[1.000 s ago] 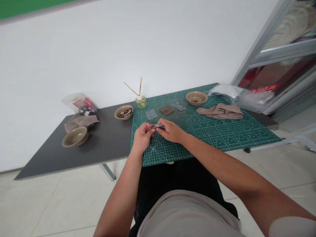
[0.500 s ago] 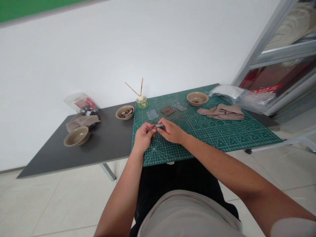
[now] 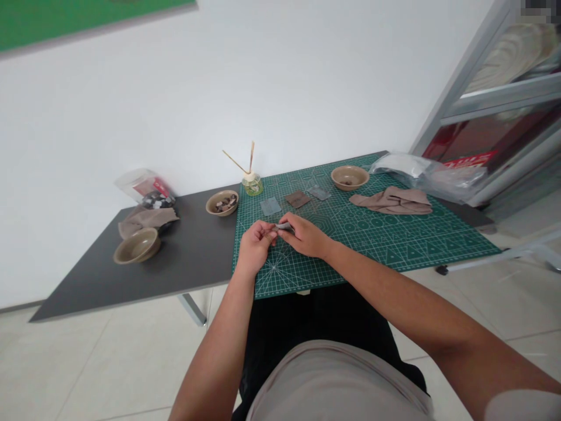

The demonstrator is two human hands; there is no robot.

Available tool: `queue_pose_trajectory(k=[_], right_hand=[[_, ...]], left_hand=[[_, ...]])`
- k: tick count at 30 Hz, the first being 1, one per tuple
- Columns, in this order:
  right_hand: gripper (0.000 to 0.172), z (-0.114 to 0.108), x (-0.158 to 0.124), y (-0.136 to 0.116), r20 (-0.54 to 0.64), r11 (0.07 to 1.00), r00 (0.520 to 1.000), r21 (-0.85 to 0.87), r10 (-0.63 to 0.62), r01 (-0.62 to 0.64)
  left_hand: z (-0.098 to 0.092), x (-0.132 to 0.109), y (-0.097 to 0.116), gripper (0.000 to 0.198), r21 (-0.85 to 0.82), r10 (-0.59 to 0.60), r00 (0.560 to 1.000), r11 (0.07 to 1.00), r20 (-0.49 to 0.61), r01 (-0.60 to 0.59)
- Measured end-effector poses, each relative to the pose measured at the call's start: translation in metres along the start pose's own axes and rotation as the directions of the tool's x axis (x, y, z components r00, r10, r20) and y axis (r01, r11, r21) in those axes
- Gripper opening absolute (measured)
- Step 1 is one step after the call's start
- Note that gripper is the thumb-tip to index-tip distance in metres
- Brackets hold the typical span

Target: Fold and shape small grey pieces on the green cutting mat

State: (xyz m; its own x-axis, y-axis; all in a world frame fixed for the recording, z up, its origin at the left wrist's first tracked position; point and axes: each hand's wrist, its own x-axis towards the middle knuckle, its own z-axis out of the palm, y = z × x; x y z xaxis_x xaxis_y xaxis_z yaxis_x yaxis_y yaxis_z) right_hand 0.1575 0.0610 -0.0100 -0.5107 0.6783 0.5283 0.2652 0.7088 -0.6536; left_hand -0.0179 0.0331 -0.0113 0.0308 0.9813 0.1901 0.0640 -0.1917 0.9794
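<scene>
Over the green cutting mat (image 3: 377,240), my left hand (image 3: 255,245) and my right hand (image 3: 305,234) meet, fingertips pinched together. Between them shows a small grey piece (image 3: 284,226), perhaps sandpaper or cloth; my right hand grips it. What my left fingertips pinch is too small to make out. Just beyond my hands lie a clear plastic packet (image 3: 270,206), a brown square sheet (image 3: 297,199) and another clear packet (image 3: 319,192).
Bowl with small pieces (image 3: 222,203) and reed diffuser (image 3: 252,183) behind left. Bowl (image 3: 350,177), brown cloth (image 3: 394,200) and plastic bag (image 3: 429,171) at right. Farther left: a bowl (image 3: 137,246), a cloth (image 3: 146,219) and a clear bag (image 3: 146,186).
The view has tilted slightly, so everything sits a little lower. My hands keep nearly the same place and hold.
</scene>
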Motion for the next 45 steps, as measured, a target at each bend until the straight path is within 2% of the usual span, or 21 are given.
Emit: queue_pose_trajectory(k=[26,33,42,45], right_hand=[[0.011,0.0018,0.0011,0.0039,0.022,1.0,1.0,0.005,-0.001,0.001],[0.005,0.0021,0.0009,0.0057,0.01,0.999,0.999,0.028,-0.035,0.035],[0.005,0.0014,0.0023,0.0052,-0.063,0.995,0.995,0.058,-0.08,0.083],[0.005,0.0015,0.0023,0.0054,-0.067,0.994,0.995,0.076,-0.068,0.073]], left_hand=[[-0.0002,0.0019,-0.0036,0.012,-0.021,0.012,1.0,1.0,-0.025,-0.013],[-0.0015,0.0016,-0.0052,0.01,0.032,0.007,1.0,0.999,-0.012,-0.006],[0.0037,-0.0015,0.0008,0.006,0.211,0.01,1.0,0.978,-0.014,-0.007],[0.0044,-0.0021,0.0016,0.005,0.163,0.037,0.999,0.986,-0.037,-0.031]])
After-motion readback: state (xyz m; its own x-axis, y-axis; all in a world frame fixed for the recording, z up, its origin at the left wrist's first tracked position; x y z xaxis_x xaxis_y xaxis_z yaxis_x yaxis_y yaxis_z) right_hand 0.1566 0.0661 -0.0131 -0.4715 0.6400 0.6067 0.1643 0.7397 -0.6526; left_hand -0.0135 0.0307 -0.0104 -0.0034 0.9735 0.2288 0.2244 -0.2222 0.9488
